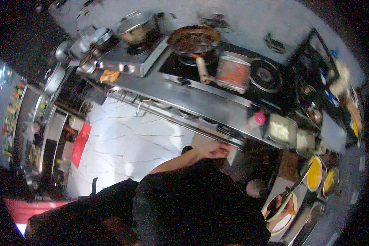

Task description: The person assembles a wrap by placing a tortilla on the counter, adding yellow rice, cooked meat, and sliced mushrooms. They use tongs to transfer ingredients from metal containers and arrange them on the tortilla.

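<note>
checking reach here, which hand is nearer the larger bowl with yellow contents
Right. The right hand is below and a little left of the larger bowl with yellow contents in the picture; the left hand is much farther off to its left.

The metal counter (pixel 180 96) and pale floor (pixel 129 131) look smooth and glossy.

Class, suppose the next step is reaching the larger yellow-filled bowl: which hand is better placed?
Probably the right hand: it is near the yellow-filled bowl; the left hand is much farther away.
</note>
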`<act>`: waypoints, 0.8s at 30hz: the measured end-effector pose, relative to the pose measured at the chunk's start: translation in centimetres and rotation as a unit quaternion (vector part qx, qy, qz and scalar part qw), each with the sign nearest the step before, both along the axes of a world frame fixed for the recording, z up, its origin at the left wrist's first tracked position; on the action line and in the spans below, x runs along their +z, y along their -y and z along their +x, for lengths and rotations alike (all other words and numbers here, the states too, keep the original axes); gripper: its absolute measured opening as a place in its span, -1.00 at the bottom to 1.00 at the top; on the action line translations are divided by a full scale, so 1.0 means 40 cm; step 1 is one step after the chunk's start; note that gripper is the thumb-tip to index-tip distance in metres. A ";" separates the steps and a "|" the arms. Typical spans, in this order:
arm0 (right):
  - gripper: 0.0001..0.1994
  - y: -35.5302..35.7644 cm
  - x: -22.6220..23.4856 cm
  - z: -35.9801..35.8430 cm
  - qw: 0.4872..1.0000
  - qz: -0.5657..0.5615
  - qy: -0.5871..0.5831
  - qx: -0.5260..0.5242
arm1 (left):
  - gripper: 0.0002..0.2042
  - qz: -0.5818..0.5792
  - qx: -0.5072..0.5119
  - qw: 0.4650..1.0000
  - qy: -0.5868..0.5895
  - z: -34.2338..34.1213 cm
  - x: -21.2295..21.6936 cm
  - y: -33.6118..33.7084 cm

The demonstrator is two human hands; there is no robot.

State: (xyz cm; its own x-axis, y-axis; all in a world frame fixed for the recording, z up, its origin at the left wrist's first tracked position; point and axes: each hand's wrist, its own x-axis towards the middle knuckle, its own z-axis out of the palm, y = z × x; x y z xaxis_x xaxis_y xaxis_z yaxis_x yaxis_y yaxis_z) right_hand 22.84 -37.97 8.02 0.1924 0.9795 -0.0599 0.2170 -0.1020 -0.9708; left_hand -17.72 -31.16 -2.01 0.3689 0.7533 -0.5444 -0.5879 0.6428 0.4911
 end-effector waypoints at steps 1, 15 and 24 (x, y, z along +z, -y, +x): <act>-0.50 -0.028 0.048 -0.099 0.998 0.057 0.033 0.023 | -0.83 -0.083 0.101 0.991 -0.001 -0.154 -0.122 0.054; -0.45 -0.387 0.147 -0.845 0.957 0.156 0.119 0.213 | -0.83 -0.269 0.756 0.596 0.031 -0.781 -0.721 0.711; -0.44 -0.467 0.144 -1.153 0.937 0.177 0.133 0.271 | -0.76 -0.213 0.881 0.360 0.222 -1.250 -0.773 0.792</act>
